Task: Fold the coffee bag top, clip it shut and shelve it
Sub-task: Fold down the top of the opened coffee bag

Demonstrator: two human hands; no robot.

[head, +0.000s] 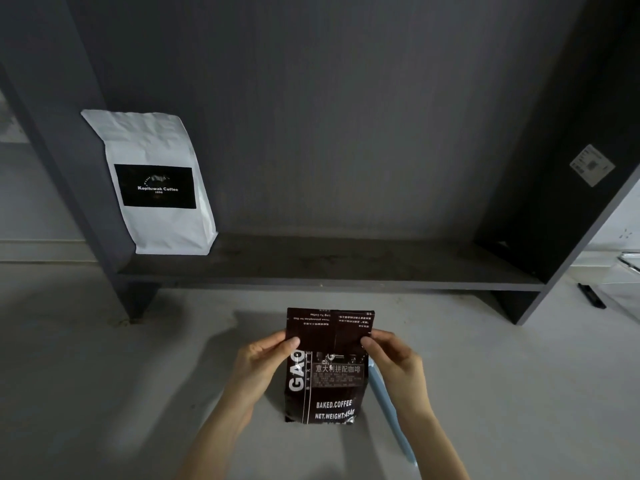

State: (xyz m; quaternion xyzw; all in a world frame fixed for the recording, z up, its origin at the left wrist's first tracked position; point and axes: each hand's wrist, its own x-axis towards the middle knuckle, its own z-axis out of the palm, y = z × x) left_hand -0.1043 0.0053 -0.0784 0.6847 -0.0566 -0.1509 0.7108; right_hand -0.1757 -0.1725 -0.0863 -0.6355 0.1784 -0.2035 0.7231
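A dark brown coffee bag (327, 386) with white lettering stands on the pale surface in front of me. Its top is folded down toward me, so the flap shows upside-down print. My left hand (261, 365) pinches the flap's left edge. The flap's right edge is pinched by my right hand (393, 358). A long light-blue clip (389, 410) lies on the surface just right of the bag, partly hidden under my right forearm. Behind the bag is the dark grey shelf (329, 268), low and open at the front.
A white coffee bag (156, 181) with a black label stands at the left end of the shelf, against its side panel. The rest of the shelf board is bare. A black pen-like object (591, 295) lies at the far right.
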